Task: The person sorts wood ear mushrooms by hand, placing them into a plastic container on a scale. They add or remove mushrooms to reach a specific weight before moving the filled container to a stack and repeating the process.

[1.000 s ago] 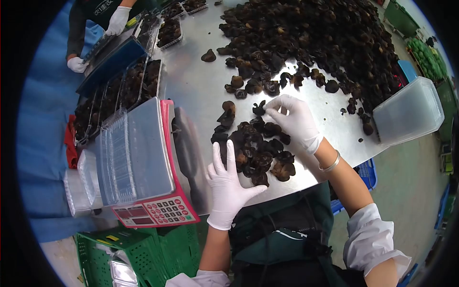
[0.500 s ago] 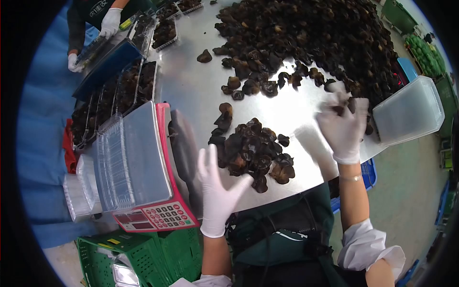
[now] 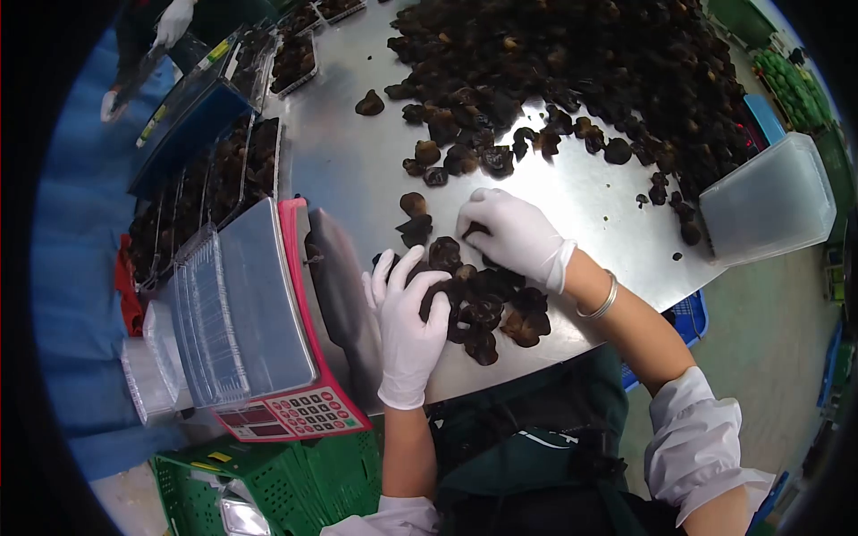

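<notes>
Several dark brown wood ear mushrooms (image 3: 487,308) lie in a small heap near the front edge of the metal table. My left hand (image 3: 409,326), in a white glove, curls its fingers over the heap's left side, with dark pieces between thumb and fingers. At the heap's far side my gloved right hand (image 3: 517,234) has its fingers bent, and a dark mushroom piece shows beneath them. Its fingertips are partly hidden. A few loose mushroom pieces (image 3: 414,230) lie just beyond my left hand.
A large mound of mushrooms (image 3: 572,62) covers the far table (image 3: 344,152). A scale (image 3: 304,411) with a clear tray (image 3: 210,313) stands at left, near filled trays (image 3: 237,170). A translucent tub (image 3: 769,201) sits at right. Another person's gloved hand (image 3: 174,22) is at upper left.
My right hand has swung left from beside the large mound to the small heap. My left hand has moved onto the heap, its fingers curling in.
</notes>
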Demonstrator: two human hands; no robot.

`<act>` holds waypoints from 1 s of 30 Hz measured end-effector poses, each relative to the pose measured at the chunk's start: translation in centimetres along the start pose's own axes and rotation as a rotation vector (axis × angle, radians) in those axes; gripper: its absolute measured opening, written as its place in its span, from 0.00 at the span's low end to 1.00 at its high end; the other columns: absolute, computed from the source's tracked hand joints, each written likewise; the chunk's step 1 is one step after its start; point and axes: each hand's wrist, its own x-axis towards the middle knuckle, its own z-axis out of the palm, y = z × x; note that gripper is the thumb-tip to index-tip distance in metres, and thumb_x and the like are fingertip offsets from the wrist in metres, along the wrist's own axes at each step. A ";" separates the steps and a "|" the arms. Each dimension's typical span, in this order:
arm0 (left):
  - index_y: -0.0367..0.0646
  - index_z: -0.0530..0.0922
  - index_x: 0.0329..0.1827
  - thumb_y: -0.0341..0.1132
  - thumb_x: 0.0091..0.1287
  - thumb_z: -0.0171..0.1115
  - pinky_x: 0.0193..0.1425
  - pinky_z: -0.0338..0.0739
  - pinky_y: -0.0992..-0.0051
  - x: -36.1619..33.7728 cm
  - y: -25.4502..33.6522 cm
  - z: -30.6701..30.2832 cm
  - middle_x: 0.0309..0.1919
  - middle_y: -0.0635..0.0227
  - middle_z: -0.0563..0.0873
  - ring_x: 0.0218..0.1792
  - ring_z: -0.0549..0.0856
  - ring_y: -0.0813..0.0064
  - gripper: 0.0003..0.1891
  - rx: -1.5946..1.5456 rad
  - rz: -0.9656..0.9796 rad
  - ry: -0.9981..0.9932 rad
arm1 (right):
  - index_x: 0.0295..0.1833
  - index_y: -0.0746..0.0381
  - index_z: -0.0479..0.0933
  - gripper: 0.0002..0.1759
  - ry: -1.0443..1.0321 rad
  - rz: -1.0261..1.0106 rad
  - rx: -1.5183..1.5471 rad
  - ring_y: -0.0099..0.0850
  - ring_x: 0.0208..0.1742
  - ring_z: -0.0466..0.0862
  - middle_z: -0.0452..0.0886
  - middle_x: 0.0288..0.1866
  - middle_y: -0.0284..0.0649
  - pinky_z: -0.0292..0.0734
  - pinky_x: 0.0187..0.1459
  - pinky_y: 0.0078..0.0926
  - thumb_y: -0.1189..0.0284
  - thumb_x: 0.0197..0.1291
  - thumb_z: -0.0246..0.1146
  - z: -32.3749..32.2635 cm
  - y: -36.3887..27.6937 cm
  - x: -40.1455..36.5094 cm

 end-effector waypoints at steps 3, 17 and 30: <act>0.50 0.88 0.45 0.28 0.60 0.64 0.83 0.50 0.50 -0.7 -0.3 0.0 0.66 0.65 0.81 0.75 0.68 0.52 0.12 -0.048 0.001 0.083 | 0.46 0.61 0.83 0.08 0.064 0.109 0.345 0.31 0.42 0.84 0.84 0.44 0.37 0.80 0.49 0.28 0.78 0.60 0.67 -1.2 -0.4 -0.5; 0.49 0.88 0.49 0.27 0.58 0.67 0.81 0.58 0.55 -0.6 -0.4 0.4 0.64 0.65 0.82 0.72 0.71 0.54 0.15 -0.026 0.065 0.132 | 0.50 0.63 0.84 0.14 0.092 0.073 0.371 0.34 0.45 0.86 0.87 0.44 0.41 0.81 0.52 0.30 0.68 0.62 0.72 -1.0 -2.6 -3.5; 0.37 0.73 0.71 0.32 0.70 0.62 0.79 0.61 0.58 -0.4 -2.1 -0.4 0.66 0.53 0.79 0.72 0.71 0.55 0.26 -0.329 -0.101 0.394 | 0.63 0.61 0.78 0.21 0.131 0.024 0.283 0.43 0.59 0.79 0.81 0.59 0.46 0.72 0.65 0.38 0.68 0.66 0.65 -1.9 -0.5 -5.5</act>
